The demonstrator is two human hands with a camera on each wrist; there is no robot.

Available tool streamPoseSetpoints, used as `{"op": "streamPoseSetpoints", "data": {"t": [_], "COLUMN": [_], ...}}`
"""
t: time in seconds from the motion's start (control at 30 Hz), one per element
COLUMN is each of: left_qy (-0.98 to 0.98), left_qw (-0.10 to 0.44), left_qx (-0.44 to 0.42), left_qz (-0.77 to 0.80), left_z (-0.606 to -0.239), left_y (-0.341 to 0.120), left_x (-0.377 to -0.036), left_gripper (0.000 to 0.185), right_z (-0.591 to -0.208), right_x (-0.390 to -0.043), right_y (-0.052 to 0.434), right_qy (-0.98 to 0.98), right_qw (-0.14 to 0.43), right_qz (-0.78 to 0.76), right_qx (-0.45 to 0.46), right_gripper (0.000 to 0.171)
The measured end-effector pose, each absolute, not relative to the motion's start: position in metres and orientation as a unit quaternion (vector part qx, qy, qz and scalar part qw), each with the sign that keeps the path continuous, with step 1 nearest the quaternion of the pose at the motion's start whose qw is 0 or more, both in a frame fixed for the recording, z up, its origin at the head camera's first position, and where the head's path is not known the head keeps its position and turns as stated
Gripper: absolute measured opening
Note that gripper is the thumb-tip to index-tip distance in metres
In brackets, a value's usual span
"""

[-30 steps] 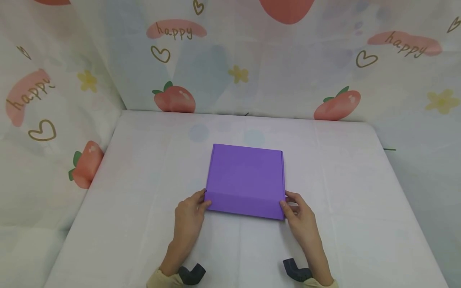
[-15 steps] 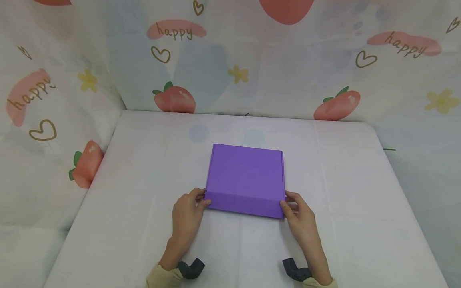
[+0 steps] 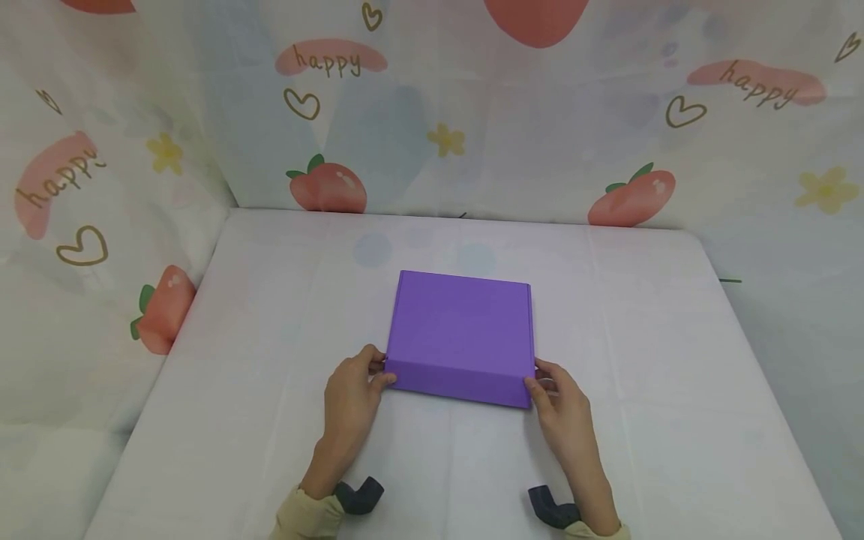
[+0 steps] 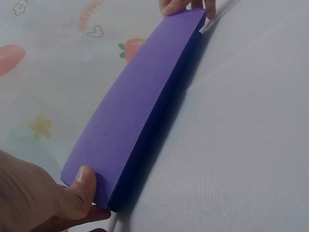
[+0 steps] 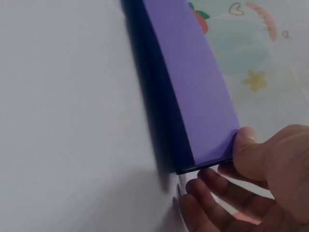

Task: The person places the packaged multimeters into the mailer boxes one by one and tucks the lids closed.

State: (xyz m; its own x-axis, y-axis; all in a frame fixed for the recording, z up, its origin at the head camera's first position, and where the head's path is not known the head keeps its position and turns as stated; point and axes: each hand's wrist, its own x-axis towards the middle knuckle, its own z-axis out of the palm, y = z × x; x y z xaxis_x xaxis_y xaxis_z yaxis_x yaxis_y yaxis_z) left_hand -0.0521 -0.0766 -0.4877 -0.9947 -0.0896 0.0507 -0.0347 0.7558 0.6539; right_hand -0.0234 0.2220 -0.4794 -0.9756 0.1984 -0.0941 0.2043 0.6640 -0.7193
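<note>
A flat purple cardboard box [image 3: 462, 322] lies in the middle of the table, its front flap [image 4: 140, 92] sloping along the near side. In the left wrist view, a dark blue gap shows under the flap's lower edge. My left hand [image 3: 351, 394] holds the box's left front corner, thumb on the flap and fingers at the side. At the right front corner, my right hand [image 3: 563, 409] pinches the flap's end, thumb on top. Its other fingers curve below the corner in the right wrist view [image 5: 270, 179]. The inside of the box is hidden.
White cloth [image 3: 675, 390] covers the table. A printed curtain [image 3: 506, 112] with strawberries, hearts and flowers rises along the back and left edges. Dark curved pieces, one on the left wrist [image 3: 360, 495] and one on the right wrist [image 3: 553, 508], stick out inward.
The flap's lower edge has risen a little, and its fold stands out more sharply. My left hand's fingers have shifted slightly up along the side. My right hand has barely moved.
</note>
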Motion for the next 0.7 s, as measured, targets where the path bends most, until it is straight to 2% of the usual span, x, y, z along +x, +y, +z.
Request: {"op": "streamPoseSetpoints", "data": {"t": [0.2, 0.3, 0.4, 0.53, 0.7], "left_qy": [-0.947, -0.955, -0.965, -0.970, -0.962], "left_qw": [0.034, 0.039, 0.045, 0.060, 0.059], "left_qx": [-0.004, -0.031, -0.069, -0.151, -0.230], "left_qz": [-0.319, -0.291, -0.248, -0.184, -0.138], "left_z": [-0.483, -0.479, -0.475, -0.473, -0.477], "left_y": [-0.082, -0.084, -0.086, -0.089, -0.099], "left_x": [-0.053, -0.054, -0.055, -0.061, -0.069], "left_gripper": [0.032, 0.040, 0.057, 0.079, 0.082], "right_z": [-0.486, -0.487, -0.488, -0.488, -0.487], "right_x": [-0.022, -0.023, -0.024, -0.026, -0.031], "right_y": [0.230, 0.236, 0.241, 0.245, 0.253], "right_qy": [0.939, 0.938, 0.933, 0.934, 0.934], "right_qw": [-0.085, -0.138, -0.169, -0.164, -0.144], "right_qz": [-0.332, -0.312, -0.295, -0.268, -0.248], "right_qx": [0.004, -0.059, -0.117, -0.168, -0.215], "right_gripper": [0.044, 0.057, 0.071, 0.075, 0.073]}}
